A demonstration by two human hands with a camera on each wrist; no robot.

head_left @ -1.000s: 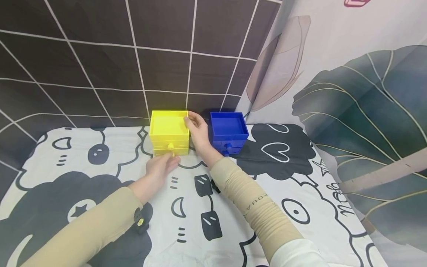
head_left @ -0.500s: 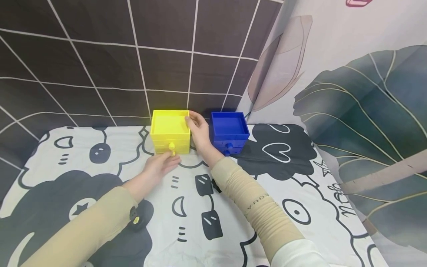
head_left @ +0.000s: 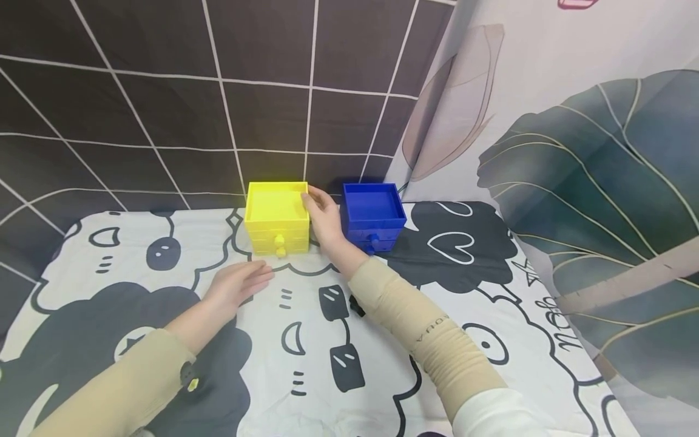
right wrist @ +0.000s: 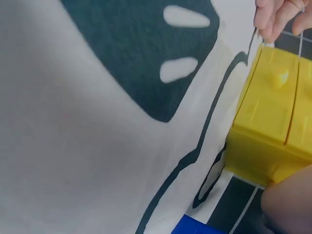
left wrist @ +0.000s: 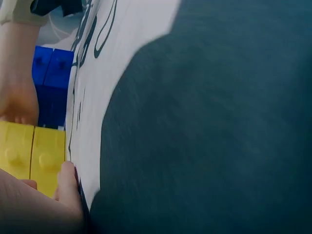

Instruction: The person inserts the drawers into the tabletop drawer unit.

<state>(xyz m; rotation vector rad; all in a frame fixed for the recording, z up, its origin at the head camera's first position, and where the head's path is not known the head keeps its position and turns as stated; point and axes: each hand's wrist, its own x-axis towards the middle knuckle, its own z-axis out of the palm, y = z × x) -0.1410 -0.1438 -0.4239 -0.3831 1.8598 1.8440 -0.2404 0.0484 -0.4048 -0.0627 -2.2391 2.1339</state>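
Note:
A small yellow drawer box point(head_left: 275, 233) with two stacked drawers, round knobs and an open tray top stands against the dark wall cloth. Both of its drawer fronts look flush. My right hand point(head_left: 326, 223) holds the box at its right side, thumb at the tray rim; its other fingers are partly hidden behind the side wall. Apart from the box, in front and to the left of the lower knob point(head_left: 280, 252), my left hand point(head_left: 235, 285) has its fingers extended and holds nothing. In the right wrist view the left hand point(right wrist: 279, 17) appears beyond the yellow fronts.
A matching blue drawer box point(head_left: 377, 227) stands just right of my right hand. A dark cloth with a white grid point(head_left: 164, 109) rises behind both boxes. The tabletop cloth point(head_left: 306, 364) has black-and-white cartoon prints. A leaf-patterned curtain point(head_left: 601, 182) hangs on the right.
My left hand has let go of the lower knob and drawn back to the left and toward me. The yellow lower drawer, slightly out before, is now flush. My right hand stays on the box.

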